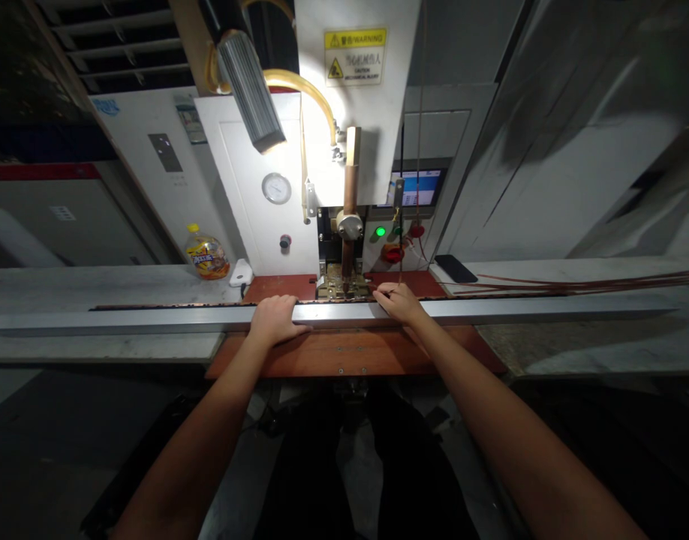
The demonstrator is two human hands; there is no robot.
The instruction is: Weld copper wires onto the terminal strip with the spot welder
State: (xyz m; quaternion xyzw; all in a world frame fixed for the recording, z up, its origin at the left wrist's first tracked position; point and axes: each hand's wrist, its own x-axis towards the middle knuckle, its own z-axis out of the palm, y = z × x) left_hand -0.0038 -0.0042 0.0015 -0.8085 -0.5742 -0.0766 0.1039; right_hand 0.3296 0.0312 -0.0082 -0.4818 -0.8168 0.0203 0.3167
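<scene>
A long grey metal bar [124,319] lies across the bench from left to right, in front of a white press machine. My left hand [274,319] lies on top of the bar with its fingers curled over the far edge, gripping it. My right hand [399,302] rests on the bar just right of the machine's head, fingertips pinched at the bar's far edge near a thin copper wire. The copper electrode rod [350,191] hangs above the small work fixture [338,289], between my two hands.
A reddish wooden plate [350,352] sits under the bar. Copper wires [592,285] run off to the right. A yellow-capped bottle [206,255], a white object [241,272] and a dark phone [455,268] stand on the grey bench. Green and red buttons [387,240] are on the machine.
</scene>
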